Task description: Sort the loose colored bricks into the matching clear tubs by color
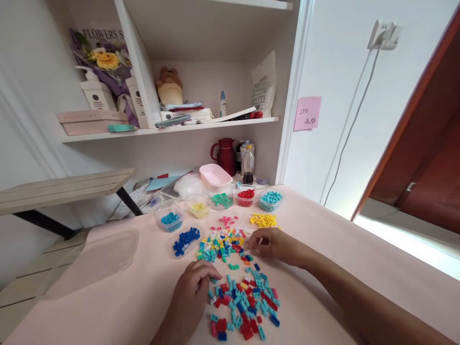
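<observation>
My left hand (192, 292) rests on the table at the left of the near heap of mixed toy bricks (247, 302). Its fingers are loosely bent and apart, with the index fingertip by a small teal brick (213, 281). At the right edge of the farther mixed heap (223, 244), my right hand (270, 245) has its fingers curled together over the bricks. What lies between those fingertips is too small to make out. Blue, teal, red, yellow, white and green pieces show in the heaps. Pink bricks (228, 221) lie just behind them.
Clear tubs hold sorted bricks: dark blue (186, 241), blue (171, 219), pale yellow (199, 209), green (222, 200), red (246, 194), turquoise (271, 199) and yellow (263, 220). Behind stand a pink basin (215, 176), a red jug (226, 157) and a bottle (248, 165). A clear lid (104, 249) lies left.
</observation>
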{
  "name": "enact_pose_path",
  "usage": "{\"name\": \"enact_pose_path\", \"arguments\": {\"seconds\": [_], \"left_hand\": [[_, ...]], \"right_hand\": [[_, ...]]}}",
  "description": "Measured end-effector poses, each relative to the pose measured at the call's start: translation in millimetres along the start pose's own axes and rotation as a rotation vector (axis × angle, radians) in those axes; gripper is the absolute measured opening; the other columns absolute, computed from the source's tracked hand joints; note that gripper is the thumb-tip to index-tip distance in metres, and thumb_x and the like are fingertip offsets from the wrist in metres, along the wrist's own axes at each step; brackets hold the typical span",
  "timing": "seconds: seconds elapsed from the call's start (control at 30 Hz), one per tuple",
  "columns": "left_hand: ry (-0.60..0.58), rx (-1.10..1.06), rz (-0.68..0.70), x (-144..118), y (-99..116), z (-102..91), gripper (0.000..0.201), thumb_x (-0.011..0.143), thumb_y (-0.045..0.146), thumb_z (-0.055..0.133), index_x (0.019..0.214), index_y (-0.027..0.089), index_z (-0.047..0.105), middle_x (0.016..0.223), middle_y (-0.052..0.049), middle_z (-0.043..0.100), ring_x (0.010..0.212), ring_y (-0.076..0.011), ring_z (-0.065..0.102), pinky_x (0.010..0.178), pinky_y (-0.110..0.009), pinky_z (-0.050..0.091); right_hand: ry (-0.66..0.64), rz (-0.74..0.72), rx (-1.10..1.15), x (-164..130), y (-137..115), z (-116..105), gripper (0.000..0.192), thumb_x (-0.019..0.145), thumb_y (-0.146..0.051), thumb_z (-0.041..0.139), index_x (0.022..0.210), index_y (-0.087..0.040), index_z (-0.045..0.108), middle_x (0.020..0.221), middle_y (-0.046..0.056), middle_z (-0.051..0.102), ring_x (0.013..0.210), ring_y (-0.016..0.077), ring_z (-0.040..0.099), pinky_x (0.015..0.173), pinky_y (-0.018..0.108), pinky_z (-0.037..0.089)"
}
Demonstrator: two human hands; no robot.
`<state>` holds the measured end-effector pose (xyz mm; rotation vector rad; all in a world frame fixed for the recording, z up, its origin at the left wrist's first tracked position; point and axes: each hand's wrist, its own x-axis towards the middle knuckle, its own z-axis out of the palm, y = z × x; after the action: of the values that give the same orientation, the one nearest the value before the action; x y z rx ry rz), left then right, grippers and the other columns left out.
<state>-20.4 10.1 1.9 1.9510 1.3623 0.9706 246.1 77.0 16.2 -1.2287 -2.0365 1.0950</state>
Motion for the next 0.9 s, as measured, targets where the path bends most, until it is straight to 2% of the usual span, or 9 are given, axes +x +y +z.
{"name": "enact_pose_path", "arguments": {"seconds": [0.17,0.3,0.63,0.9], "left_hand": [[-0.021,0.041,0.028,1.0,-0.9,-0.3,0.032,0.081,0.016,0.039,0.077,0.023,0.069,0.093,-0.006,0.067,0.093,-0.0196,0.062,0.086,-0.031,0.047],[-0.034,0.078,0.037,0.7,1.7,-0.5,0.032,0.081,0.017,0.039,0.078,0.023,0.07,0.094,-0.006,0.067,0.094,-0.0199,0.062,0.086,-0.032,0.048],[-0.05,0.153,0.065,-0.3,4.8,0.7,0.034,0.082,0.018,0.038,0.08,0.023,0.071,0.095,-0.006,0.067,0.094,-0.0195,0.062,0.085,-0.032,0.05],[-0.044,0.185,0.085,-0.6,5.6,0.8,0.034,0.083,0.017,0.039,0.081,0.025,0.072,0.096,-0.005,0.067,0.093,-0.0192,0.062,0.083,-0.031,0.051]], "right_hand": [[0.035,0.015,-0.26,1.1,-3.7,1.6,0.021,0.069,-0.022,0.068,0.09,-0.024,0.072,0.086,0.002,0.068,0.073,0.0151,0.059,0.063,0.024,0.043],[0.062,-0.009,-0.389,1.2,-6.7,5.4,0.022,0.067,-0.022,0.069,0.088,-0.026,0.071,0.09,0.001,0.066,0.075,0.0145,0.059,0.065,0.024,0.041],[0.057,-0.001,-0.392,-0.4,-12.9,6.3,0.013,0.067,-0.017,0.065,0.078,-0.021,0.06,0.086,-0.001,0.062,0.072,0.0128,0.053,0.058,0.021,0.035],[0.036,-0.041,-0.402,-2.3,-15.1,4.3,0.012,0.068,-0.016,0.065,0.076,-0.02,0.058,0.083,-0.001,0.06,0.07,0.0121,0.05,0.057,0.021,0.032]]}}
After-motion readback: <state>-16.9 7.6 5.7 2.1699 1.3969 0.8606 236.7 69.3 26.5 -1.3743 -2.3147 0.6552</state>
